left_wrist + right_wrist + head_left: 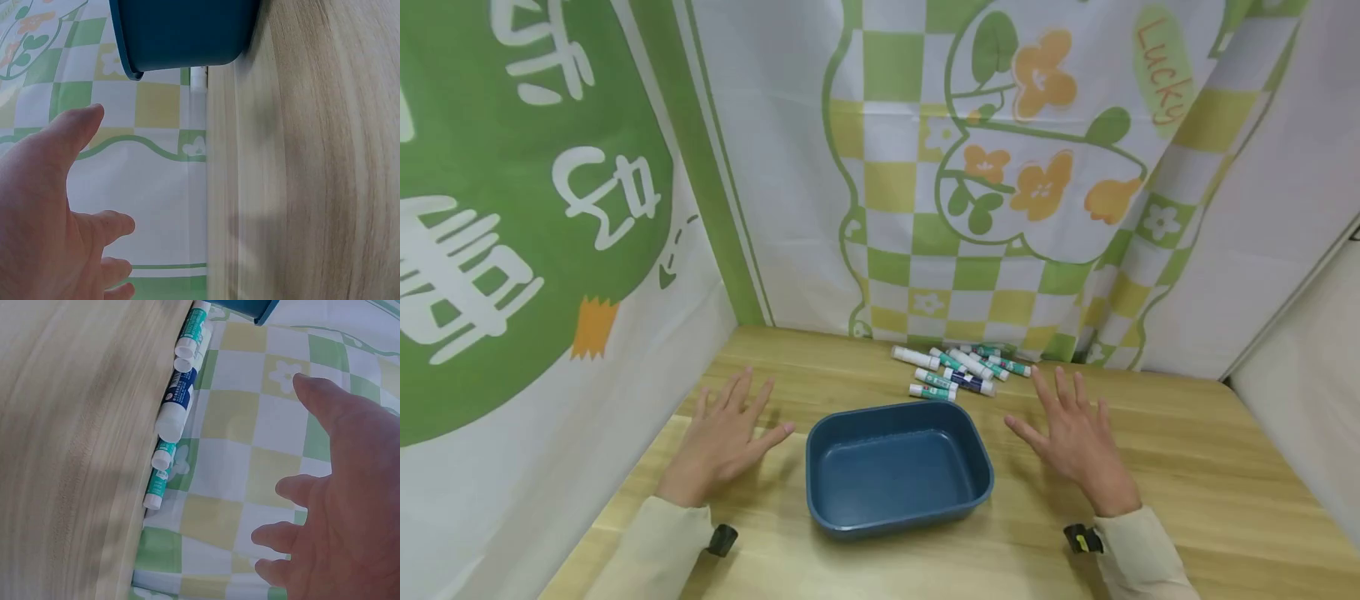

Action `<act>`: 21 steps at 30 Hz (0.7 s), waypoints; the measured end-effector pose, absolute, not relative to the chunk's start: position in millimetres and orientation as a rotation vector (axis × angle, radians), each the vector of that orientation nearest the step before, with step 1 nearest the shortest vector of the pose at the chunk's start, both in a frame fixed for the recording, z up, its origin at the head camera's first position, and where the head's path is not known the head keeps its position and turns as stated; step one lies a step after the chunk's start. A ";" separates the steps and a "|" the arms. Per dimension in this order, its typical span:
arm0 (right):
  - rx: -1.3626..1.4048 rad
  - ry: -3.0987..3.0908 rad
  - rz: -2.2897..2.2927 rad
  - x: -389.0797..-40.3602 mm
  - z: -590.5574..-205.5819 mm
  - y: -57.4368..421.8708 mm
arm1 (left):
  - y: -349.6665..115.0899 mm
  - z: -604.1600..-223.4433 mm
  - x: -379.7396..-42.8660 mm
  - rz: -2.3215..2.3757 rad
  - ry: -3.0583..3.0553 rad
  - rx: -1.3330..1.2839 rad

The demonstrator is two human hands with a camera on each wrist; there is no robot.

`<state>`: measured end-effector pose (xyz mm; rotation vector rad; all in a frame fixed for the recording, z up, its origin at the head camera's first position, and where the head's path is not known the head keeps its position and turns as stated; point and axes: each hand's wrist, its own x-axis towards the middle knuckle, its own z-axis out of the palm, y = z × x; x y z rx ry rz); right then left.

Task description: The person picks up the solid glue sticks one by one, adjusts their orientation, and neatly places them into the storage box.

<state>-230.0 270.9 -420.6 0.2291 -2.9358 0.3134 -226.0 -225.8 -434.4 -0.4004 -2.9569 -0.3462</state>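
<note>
A dark blue rectangular tub (898,471) stands on the wooden table between the two hands, with nothing inside it. To its left, my left hand (722,437) is held over the table with fingers spread, holding nothing. On the other side, my right hand (1075,442) is likewise spread and holds nothing. Behind the tub lies a loose pile of several glue sticks, mostly green and white; one has a dark blue label (968,382) and another is plain white (915,358). The right hand's fingertips are nearest to the pile's right end. In the right wrist view, glue sticks (178,394) lie along the table's back.
A patterned curtain (895,183) hangs right behind the table's back edge, close to the glue sticks. Another green and white cloth (512,250) hangs along the left side. At the right stands a pale cloth wall (1300,333). The wooden tabletop (1210,467) extends right of the tub.
</note>
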 end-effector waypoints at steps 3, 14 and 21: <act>0.235 -2.933 0.308 -230.7 -419.0 270.0 | -226.9 -432.6 -224.5 -0.340 -2.955 -0.397; 0.249 -2.951 0.335 -231.2 -416.8 271.6 | -226.1 -430.4 -222.6 -0.375 -2.951 -0.416; 0.317 -2.942 0.351 -234.3 -408.7 274.4 | -220.9 -427.7 -223.6 -0.375 -2.960 -0.460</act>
